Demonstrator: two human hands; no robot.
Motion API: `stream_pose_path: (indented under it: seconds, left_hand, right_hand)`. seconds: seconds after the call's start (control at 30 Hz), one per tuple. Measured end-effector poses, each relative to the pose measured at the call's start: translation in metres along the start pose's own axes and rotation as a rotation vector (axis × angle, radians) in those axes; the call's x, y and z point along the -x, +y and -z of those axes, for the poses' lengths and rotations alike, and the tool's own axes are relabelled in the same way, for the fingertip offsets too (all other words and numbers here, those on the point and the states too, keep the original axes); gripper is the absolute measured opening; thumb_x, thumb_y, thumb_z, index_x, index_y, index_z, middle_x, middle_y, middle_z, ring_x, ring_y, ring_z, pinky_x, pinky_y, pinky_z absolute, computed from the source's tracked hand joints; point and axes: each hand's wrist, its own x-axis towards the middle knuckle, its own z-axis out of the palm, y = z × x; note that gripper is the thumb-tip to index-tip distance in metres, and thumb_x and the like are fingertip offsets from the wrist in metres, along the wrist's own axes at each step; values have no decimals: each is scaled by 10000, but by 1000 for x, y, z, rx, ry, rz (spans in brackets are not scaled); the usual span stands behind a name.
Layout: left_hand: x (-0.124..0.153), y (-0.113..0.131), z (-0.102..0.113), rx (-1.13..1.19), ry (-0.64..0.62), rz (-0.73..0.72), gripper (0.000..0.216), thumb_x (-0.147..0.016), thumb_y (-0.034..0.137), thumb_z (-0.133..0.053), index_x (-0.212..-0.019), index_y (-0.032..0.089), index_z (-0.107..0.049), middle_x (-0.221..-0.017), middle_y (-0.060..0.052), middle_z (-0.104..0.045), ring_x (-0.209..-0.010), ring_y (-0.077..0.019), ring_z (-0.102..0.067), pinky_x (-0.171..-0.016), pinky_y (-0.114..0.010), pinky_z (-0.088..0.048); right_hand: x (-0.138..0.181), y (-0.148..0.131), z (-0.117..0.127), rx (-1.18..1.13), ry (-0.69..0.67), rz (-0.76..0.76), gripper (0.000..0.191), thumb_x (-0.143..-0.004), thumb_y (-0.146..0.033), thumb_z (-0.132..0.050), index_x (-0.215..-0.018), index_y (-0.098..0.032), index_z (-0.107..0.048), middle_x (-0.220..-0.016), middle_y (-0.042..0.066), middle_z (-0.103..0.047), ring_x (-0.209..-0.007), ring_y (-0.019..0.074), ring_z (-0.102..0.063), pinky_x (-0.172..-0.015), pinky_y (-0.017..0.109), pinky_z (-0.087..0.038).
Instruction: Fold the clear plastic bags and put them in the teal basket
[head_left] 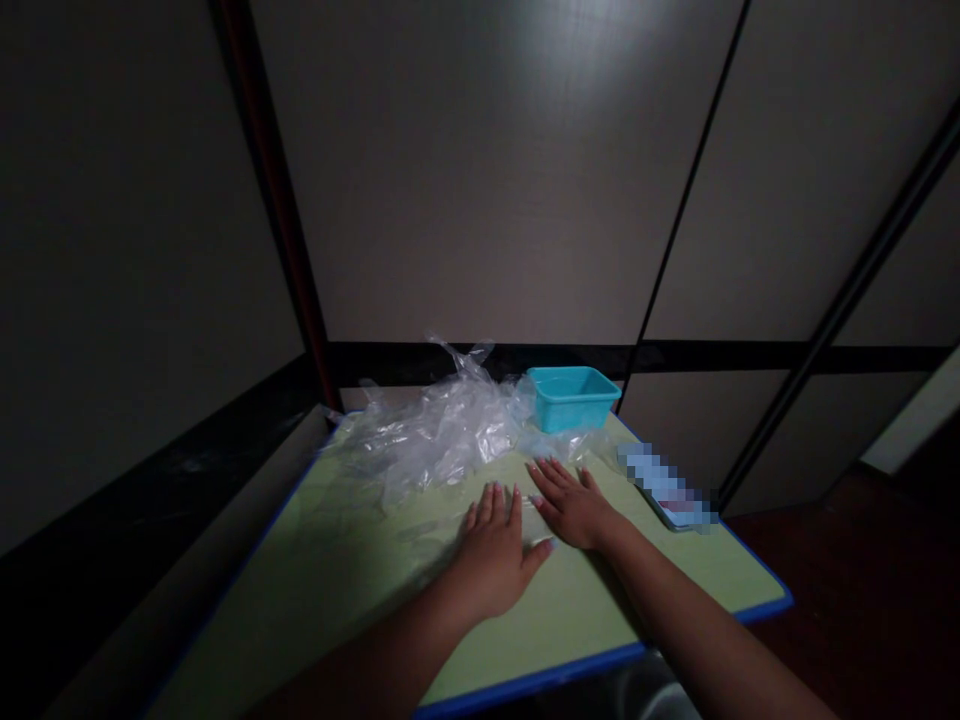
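Table, green-topped with blue edging, reaches from the near side back to the turquoise tub, the landmark for everything here. Nearest, well in front of the tub and a little to its left, the left hand lies palm down, its grip relaxed flat, fingers stretched forward and thumb out to the right. Closer to the tub and almost straight in front of it, the right hand is also palm down, its grip spread wide. Between the hands, in front of the tub, shows some thin clear plastic; its outline is too faint to trace. Right of the tub and nearer lies a flat object, blurred by pixelation. Left of the tub, a crumpled heap of transparent plastic spreads over the far part. Behind the tub stand pale panels.
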Motion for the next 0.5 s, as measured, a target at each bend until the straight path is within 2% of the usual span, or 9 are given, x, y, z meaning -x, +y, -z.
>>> stream_pose_path:
  seconds: [0.17, 0.33, 0.5]
  left_hand:
    - [2, -3, 9, 39, -60, 82, 731, -828, 655, -127, -1412, 217, -140, -1470, -152, -89, -1333, -337, 10, -1016, -587, -83]
    - [5, -6, 18, 86, -127, 126, 658, -814, 676, -113, -1391, 358, -104, -1486, -82, -9, -1317, -373, 77, -937, -688, -63]
    - [6, -11, 20, 82, -148, 159, 645, -806, 685, -97, -1380, 392, -85, -1486, -60, 18, -1314, -374, 114, -873, -740, -81]
  right_hand:
    - [2, -1, 3, 40, -29, -25, 563, -895, -504, -98, -1414, -291, -45, -1476, 1, -18, -1350, 223, 1, -989, 586, 101]
    - [3, -1, 7, 20, -66, -41, 565, -888, -530, -92, -1409, -319, -34, -1475, -5, 25, -1348, 235, 32, -972, 609, 100]
    - [3, 1, 6, 7, -74, -54, 570, -885, -547, -86, -1407, -327, -32, -1475, 2, 37, -1346, 233, 50, -982, 598, 88]
